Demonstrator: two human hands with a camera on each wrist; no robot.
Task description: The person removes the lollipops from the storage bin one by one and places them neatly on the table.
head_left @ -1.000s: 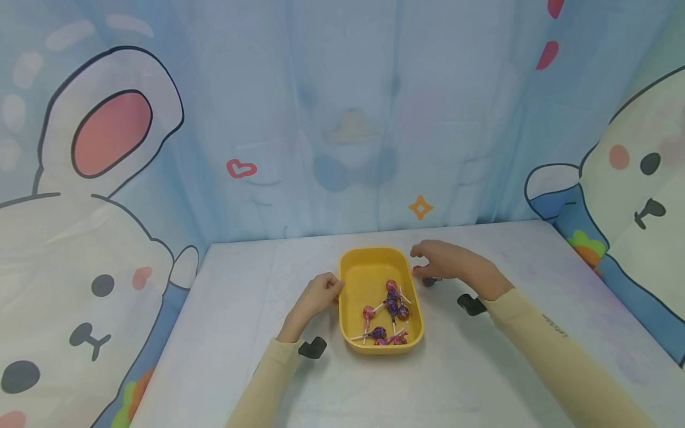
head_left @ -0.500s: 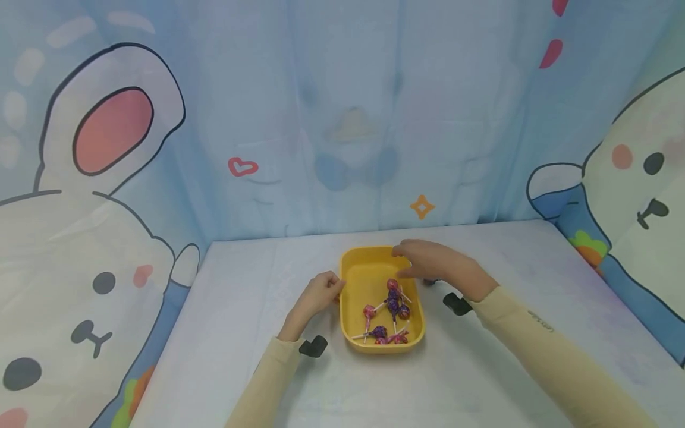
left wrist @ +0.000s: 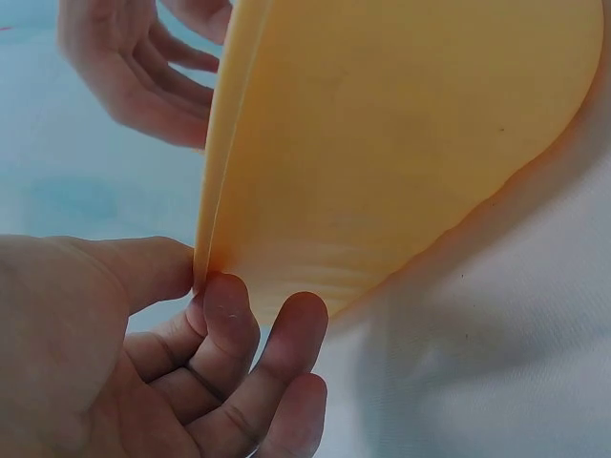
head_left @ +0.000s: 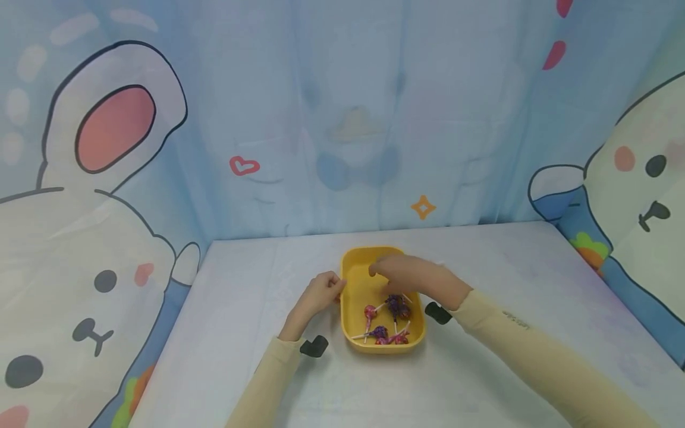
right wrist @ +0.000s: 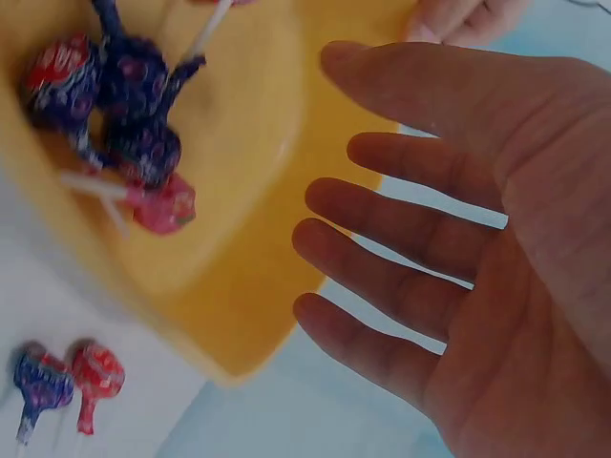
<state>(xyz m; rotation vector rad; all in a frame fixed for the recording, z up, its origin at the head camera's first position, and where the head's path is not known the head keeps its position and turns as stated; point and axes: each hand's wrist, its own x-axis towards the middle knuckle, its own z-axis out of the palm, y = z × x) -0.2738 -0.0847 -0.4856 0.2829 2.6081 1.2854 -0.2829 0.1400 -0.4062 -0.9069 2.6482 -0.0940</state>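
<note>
Left hand [head_left: 318, 295] pinches the left rim of the yellow tray [head_left: 357, 291], thumb on one side of the rim, curled fingers on the other; right hand [head_left: 417, 276] is over the tray's far right part, fingers extended and spread, gripping nothing; its height above the tray floor is hard to judge; tray sits on the white table [head_left: 246, 303]; candy lies loose mostly in its near half: a pink lollipop [head_left: 370, 311] toward the left, a purple lollipop [head_left: 379, 332] closer to the near wall, red lollipops [head_left: 400, 339] just right of that, a dark bunch of lollipops [head_left: 396, 307] near the right hand; outside the tray, per the right wrist view, a blue lollipop [right wrist: 43, 379] and a red-wrapped lollipop [right wrist: 97, 369] lie side by side on the table; cream left sleeve [head_left: 267, 383] and right sleeve [head_left: 546, 351]; behind, a pale blue curtain [head_left: 342, 71] with a red heart [head_left: 236, 167] and an orange star [head_left: 417, 207]; rabbit print [head_left: 48, 249] at left.
</note>
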